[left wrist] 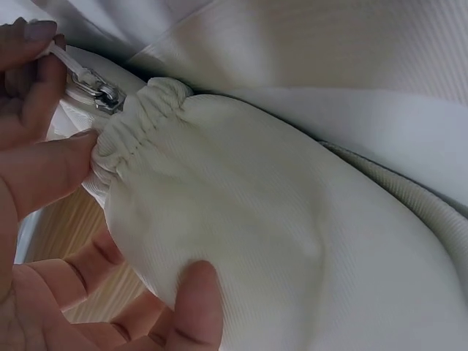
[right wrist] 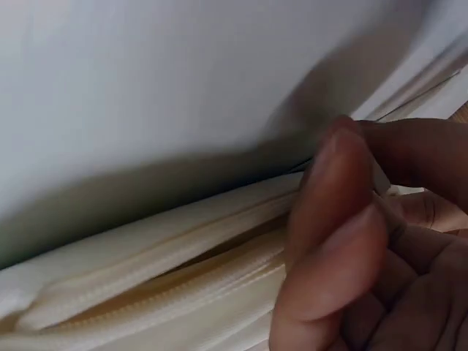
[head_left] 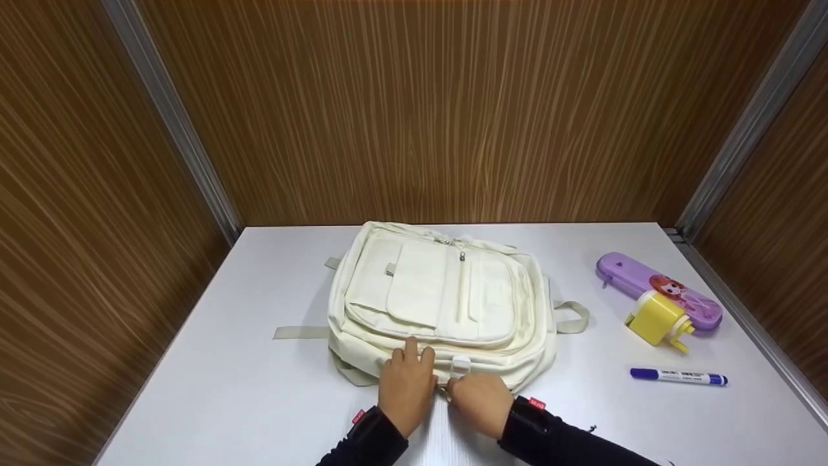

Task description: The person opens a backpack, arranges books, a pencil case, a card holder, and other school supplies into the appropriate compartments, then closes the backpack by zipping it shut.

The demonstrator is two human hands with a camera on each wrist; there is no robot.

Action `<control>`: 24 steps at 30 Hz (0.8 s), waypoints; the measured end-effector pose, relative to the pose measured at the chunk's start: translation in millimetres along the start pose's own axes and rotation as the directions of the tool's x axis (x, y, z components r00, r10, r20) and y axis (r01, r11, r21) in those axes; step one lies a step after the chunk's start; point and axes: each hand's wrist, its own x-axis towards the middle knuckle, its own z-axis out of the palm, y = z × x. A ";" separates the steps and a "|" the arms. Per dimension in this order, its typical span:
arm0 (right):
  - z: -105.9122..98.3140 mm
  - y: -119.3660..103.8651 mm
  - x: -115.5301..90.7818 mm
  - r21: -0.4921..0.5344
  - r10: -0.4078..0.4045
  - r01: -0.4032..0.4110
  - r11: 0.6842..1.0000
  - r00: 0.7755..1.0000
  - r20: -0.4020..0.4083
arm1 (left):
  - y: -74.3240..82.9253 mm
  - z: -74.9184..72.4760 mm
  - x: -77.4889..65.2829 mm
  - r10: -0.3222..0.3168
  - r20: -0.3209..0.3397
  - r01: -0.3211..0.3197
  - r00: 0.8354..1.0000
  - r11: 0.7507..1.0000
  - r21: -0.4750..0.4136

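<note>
A cream backpack lies flat on the white table with its front pockets facing up. At its near side, my left hand grips the bag, three fingers spread over its edge. In the left wrist view its thumb presses the gathered elastic of a side pocket, with other fingers against the pocket. Just to the right, my right hand pinches the pull of a metal zipper slider. Parted zipper edges run away from the right hand's fingers in the right wrist view.
On the table's right side lie a purple pencil case, a yellow crank pencil sharpener and a blue-capped marker. Backpack straps stretch out to the left; a carry loop sticks out right. Wood-grain panels enclose the table.
</note>
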 end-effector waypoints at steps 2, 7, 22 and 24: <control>-1.4 2.4 -0.3 0.000 0.004 -0.004 1.000 1.000 0.000 | 0.0 0.8 -0.5 -0.002 -0.003 0.002 1.000 1.000 -0.007; -10.4 7.7 -4.4 0.006 0.017 -0.017 1.000 1.000 -0.013 | -1.9 1.9 -0.7 -0.001 0.002 0.001 1.000 0.999 -0.044; -28.4 54.1 -34.7 0.260 0.035 -0.039 0.965 0.999 0.019 | -45.2 11.2 4.9 -0.039 0.041 0.045 0.998 0.987 -0.157; -28.9 58.7 -38.0 0.265 0.028 -0.034 0.964 0.999 0.024 | -50.5 12.1 7.3 -0.051 0.071 0.063 0.996 0.983 -0.174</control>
